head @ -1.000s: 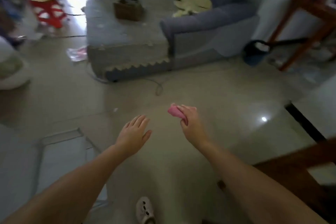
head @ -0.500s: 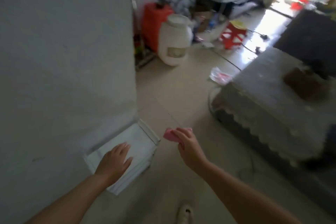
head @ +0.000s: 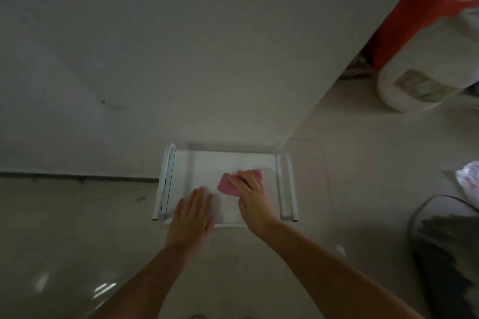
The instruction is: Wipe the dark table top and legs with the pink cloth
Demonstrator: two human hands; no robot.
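A small white table (head: 204,163) with white tube legs stands on the floor against a wall. The pink cloth (head: 226,186) lies flat on its top, a little right of centre. My right hand (head: 250,195) presses down on the cloth, fingers spread over it. My left hand (head: 193,216) rests flat on the table's near left part, fingers apart, holding nothing. No dark table is in view.
A pale wall (head: 155,59) fills the upper left and ends in a corner just behind the table. A white jug (head: 420,75) and a red container (head: 417,8) stand at the upper right. A dark cloth-covered edge (head: 445,248) is at the right.
The view swung from the room to the wall and down onto the white table. Both hands moved onto its top, and the cloth went from held in the air to pressed flat.
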